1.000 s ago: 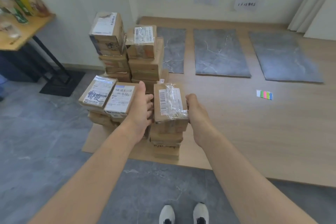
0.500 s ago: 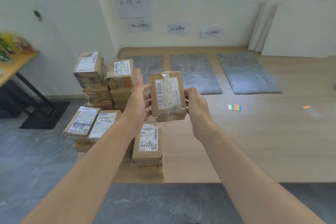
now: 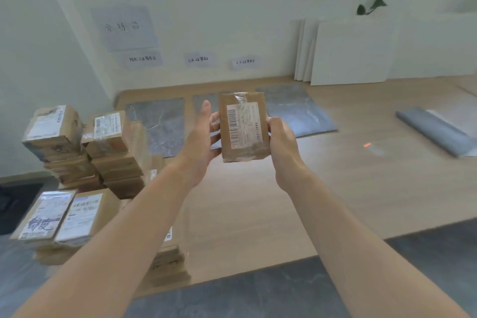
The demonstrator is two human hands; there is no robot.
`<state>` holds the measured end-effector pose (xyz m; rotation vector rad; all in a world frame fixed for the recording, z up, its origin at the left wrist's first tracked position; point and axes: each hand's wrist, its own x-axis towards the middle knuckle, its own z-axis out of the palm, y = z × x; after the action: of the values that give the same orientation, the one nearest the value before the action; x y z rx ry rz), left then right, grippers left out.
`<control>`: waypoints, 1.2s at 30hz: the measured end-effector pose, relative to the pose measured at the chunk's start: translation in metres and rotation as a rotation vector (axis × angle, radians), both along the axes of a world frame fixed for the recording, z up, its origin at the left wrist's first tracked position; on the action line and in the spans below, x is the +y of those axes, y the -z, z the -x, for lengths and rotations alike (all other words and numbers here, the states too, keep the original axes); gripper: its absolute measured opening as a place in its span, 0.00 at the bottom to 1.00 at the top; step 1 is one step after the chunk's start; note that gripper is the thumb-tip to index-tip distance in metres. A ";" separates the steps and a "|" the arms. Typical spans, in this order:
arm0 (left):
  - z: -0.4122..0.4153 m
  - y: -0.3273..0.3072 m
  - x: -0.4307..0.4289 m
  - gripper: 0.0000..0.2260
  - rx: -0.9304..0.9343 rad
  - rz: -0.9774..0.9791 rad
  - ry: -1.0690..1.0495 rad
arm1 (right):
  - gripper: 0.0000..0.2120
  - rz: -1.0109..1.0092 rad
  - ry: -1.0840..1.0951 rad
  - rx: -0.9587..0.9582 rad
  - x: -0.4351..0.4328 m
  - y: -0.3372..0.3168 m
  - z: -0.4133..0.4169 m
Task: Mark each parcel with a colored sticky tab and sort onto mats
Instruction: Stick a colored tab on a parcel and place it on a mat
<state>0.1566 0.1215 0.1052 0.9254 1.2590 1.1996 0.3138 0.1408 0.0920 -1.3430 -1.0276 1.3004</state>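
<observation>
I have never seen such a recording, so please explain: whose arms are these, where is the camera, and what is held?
There is no machine here. A person wears a camera on the head, so you look along their own two arms. The left hand and right hand hold one brown parcel by its sides, its printed label facing the camera. At the left, more parcels stand in stacks on a wooden floor. Behind lie grey mats, with paper signs on the wall above.

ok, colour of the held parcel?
Parcel: brown, white barcode label; head view.
</observation>
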 end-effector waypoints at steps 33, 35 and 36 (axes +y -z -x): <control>-0.116 0.271 0.177 0.29 -0.123 0.478 -0.264 | 0.20 0.471 -0.196 -0.046 0.194 0.287 -0.124; -0.116 0.283 0.176 0.29 -0.117 0.497 -0.256 | 0.18 0.484 -0.196 -0.054 0.192 0.298 -0.125; -0.117 0.287 0.175 0.29 -0.113 0.503 -0.251 | 0.17 0.487 -0.195 -0.062 0.191 0.303 -0.125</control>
<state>0.2732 0.2966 -0.1816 0.3343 1.5205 1.0338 0.4389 0.3317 -0.2110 -1.6829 -0.9340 1.7426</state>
